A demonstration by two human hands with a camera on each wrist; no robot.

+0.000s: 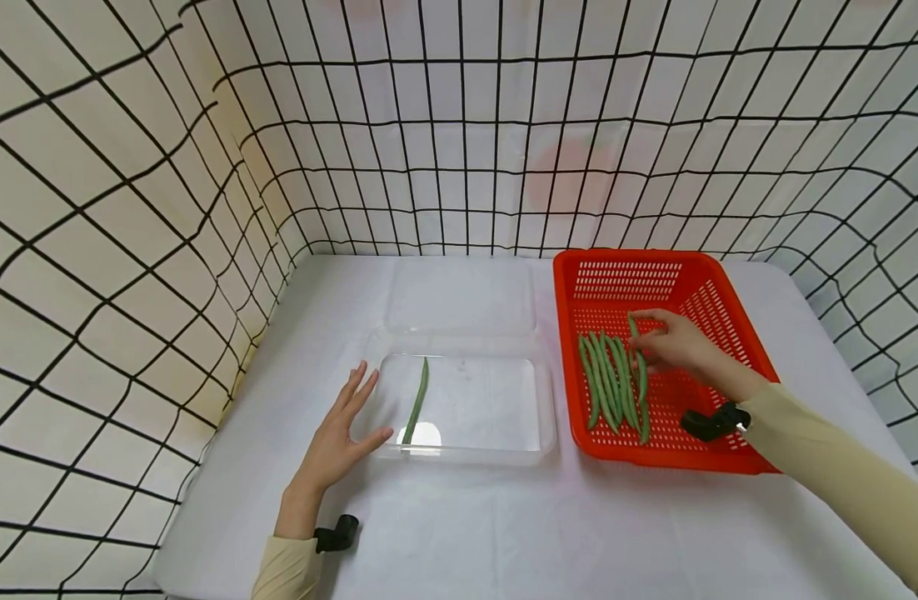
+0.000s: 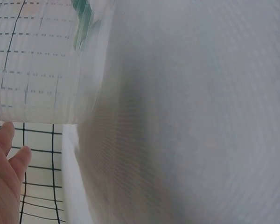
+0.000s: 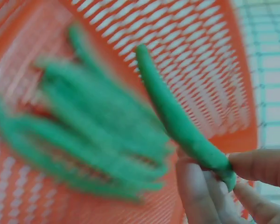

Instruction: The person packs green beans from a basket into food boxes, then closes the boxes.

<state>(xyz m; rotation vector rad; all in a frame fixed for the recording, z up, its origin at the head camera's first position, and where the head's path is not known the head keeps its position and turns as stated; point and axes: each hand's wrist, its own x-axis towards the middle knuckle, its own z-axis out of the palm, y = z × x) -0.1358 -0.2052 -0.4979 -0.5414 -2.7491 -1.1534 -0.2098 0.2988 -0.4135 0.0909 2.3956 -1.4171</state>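
My right hand (image 1: 672,342) is over the red basket (image 1: 566,358), pinching a green bean (image 3: 170,112) near one end between thumb and fingers. Several other green beans (image 1: 605,379) lie side by side on the left part of the basket floor; they look blurred in the right wrist view. To the left stands a clear plastic container (image 1: 546,408) with a single green bean (image 1: 417,400) lying lengthwise near its left wall. Beside that left wall is my left hand (image 1: 331,450), fingers extended and thumb apart, holding nothing. Only some of its fingers (image 2: 21,161) show in the left wrist view.
A clear flat lid-like piece (image 1: 459,296) lies behind the container. White cloth (image 1: 459,533) covers the table. Black wire grid (image 1: 496,171) encloses the back and both sides. Each wrist carries a black camera mount, the left one (image 1: 337,533) close to the table.
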